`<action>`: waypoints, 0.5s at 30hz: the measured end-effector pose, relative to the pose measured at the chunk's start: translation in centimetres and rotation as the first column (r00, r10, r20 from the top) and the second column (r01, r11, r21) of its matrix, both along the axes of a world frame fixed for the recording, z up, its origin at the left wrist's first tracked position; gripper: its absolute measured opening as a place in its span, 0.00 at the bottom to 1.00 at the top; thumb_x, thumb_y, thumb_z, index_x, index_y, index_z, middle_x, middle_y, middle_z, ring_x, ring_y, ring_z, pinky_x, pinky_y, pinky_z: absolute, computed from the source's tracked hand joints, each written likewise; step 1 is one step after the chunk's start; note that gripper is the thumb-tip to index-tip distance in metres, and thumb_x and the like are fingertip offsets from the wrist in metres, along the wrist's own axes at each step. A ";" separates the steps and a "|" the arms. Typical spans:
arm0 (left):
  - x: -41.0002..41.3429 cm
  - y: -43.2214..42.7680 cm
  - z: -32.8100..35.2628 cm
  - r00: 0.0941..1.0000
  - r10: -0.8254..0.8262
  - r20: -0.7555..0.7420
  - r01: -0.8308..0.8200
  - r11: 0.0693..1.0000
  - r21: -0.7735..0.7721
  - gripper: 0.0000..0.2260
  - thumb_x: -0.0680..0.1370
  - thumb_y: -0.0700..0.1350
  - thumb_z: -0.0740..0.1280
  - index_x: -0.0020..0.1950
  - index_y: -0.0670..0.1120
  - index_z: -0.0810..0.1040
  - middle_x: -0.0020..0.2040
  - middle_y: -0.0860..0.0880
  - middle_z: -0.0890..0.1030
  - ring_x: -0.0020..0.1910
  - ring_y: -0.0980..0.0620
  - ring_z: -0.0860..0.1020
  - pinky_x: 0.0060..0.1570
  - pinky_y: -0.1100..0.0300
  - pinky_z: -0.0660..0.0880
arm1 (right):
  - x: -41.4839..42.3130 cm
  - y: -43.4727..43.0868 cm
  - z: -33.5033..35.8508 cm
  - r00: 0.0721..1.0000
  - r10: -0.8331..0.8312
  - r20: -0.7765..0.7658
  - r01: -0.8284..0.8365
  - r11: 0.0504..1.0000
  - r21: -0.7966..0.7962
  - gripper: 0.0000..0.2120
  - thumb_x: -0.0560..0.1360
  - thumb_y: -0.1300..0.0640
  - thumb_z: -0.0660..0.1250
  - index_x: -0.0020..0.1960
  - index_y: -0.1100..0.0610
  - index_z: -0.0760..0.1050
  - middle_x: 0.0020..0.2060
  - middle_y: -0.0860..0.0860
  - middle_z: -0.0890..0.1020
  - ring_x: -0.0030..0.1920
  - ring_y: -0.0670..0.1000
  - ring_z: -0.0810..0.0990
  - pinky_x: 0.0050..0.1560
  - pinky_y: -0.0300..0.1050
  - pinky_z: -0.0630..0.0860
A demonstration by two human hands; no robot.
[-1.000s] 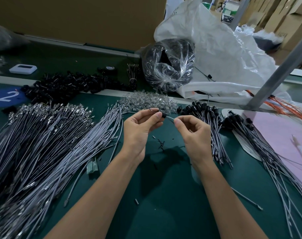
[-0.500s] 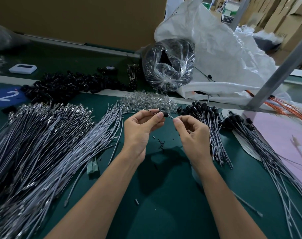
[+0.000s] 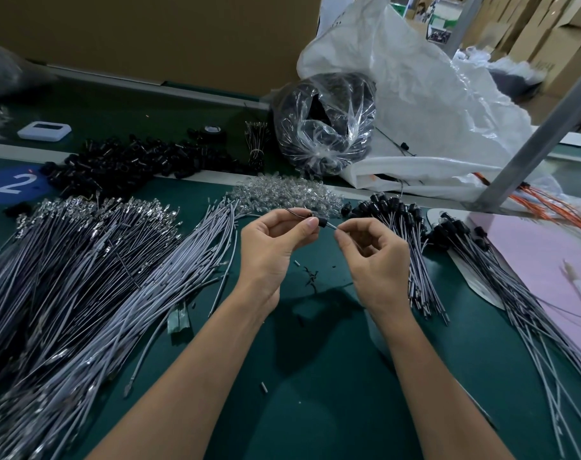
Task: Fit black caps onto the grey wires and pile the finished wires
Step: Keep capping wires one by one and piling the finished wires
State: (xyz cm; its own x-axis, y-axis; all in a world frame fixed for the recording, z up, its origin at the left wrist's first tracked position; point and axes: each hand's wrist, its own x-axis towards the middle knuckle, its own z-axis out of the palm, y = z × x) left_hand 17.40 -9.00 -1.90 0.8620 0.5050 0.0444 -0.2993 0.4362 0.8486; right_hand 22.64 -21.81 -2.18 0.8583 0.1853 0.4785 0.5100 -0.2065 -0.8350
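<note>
Hovering above the green table, both hands are raised, forearms converging from the lower edge. The left hand pinches a black cap between thumb and forefinger, its other fingers curled. The right hand pinches the grey wire just beside the cap (fingertips nearly meeting the left thumb). At left fan the uncapped wires; the finished pile lies just right of the hands, with loose caps farther back.
</note>
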 end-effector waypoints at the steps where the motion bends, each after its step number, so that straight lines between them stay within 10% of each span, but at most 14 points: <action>1: 0.0 0.0 0.0 1.000 0.000 0.000 0.000 1.000 0.006 0.06 0.71 0.33 0.74 0.44 0.41 0.82 0.38 0.46 0.85 0.40 0.50 0.83 0.43 0.63 0.80 | 0.0 0.0 0.0 1.000 -0.002 0.004 0.002 1.000 -0.003 0.06 0.73 0.64 0.73 0.43 0.54 0.80 0.35 0.46 0.81 0.35 0.43 0.78 0.39 0.37 0.75; 15: 0.0 -0.3 -0.1 0.999 -0.044 0.001 0.044 0.995 0.094 0.07 0.70 0.32 0.74 0.44 0.42 0.83 0.38 0.47 0.85 0.39 0.53 0.83 0.43 0.65 0.78 | -0.2 -0.2 0.1 0.995 -0.036 0.092 0.045 0.995 -0.091 0.04 0.76 0.61 0.71 0.43 0.60 0.81 0.36 0.50 0.82 0.35 0.46 0.78 0.37 0.40 0.75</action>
State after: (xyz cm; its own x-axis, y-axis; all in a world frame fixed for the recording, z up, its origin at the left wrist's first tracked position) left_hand 17.44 -9.28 -2.00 0.8830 0.4602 0.0927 -0.2844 0.3674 0.8855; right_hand 22.45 -22.00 -2.09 0.8202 0.1987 0.5365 0.5720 -0.3031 -0.7622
